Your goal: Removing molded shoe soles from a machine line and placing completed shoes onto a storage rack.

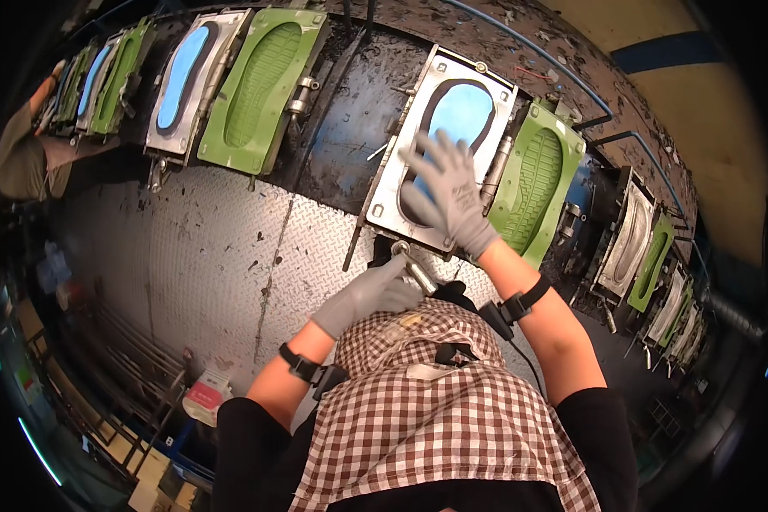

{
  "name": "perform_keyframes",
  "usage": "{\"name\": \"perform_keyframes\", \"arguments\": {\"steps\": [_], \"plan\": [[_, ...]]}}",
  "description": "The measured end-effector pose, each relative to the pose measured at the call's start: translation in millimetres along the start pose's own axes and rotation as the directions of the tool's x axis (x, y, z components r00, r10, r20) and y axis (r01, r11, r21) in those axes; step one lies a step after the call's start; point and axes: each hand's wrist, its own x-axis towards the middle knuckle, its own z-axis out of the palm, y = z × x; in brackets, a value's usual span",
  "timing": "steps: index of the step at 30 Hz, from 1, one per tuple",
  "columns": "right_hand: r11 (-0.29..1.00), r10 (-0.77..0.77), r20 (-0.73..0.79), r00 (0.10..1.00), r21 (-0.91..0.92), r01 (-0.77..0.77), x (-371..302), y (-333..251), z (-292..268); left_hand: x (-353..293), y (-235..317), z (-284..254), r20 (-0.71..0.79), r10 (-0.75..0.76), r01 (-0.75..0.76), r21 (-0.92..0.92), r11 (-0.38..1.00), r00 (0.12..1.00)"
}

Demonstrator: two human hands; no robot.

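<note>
My right hand (448, 183), in a grey glove, spreads its fingers over a metal mould plate (390, 179). The palm and fingers cover part of a bright blue shoe-sole-shaped piece (463, 111) lying in the dark-rimmed recess; whether they press on it I cannot tell. At the mould's near edge my left hand (371, 294), gloved too, has its fingers closed at a short metal handle (420, 276); part of the grip is hidden. Hinged to the plate's right side lies a green mould half (538, 179) with a ribbed sole-shaped cavity.
Another opened mould with a blue piece (182, 77) and a green half (264, 90) stands left along the bench. More moulds (627, 239) line the right. A person's arm (47, 94) reaches in at far left. Below lies a tread-plate floor (213, 247); blue rails (538, 51) run behind.
</note>
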Motion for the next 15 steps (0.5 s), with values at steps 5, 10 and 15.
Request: {"name": "perform_keyframes", "arguments": {"steps": [5, 10, 15], "plan": [[0.991, -0.121, 0.128, 0.984, -0.044, 0.127, -30.2, 8.4, 12.8, 56.7, -21.4, 47.7, -0.057, 0.234, -0.219, -0.613, 0.760, 0.971], [0.985, -0.155, 0.066, 0.986, -0.060, 0.159, -29.8, 7.0, 20.9, 33.1, 2.5, 54.2, -0.249, 0.001, -0.104, -0.399, 0.911, 0.969], [0.987, -0.134, 0.003, 0.991, -0.084, 0.134, -30.5, 3.5, 13.4, 54.0, 1.2, 75.2, -0.466, 0.069, -0.329, -0.504, 0.799, 0.882]]}}
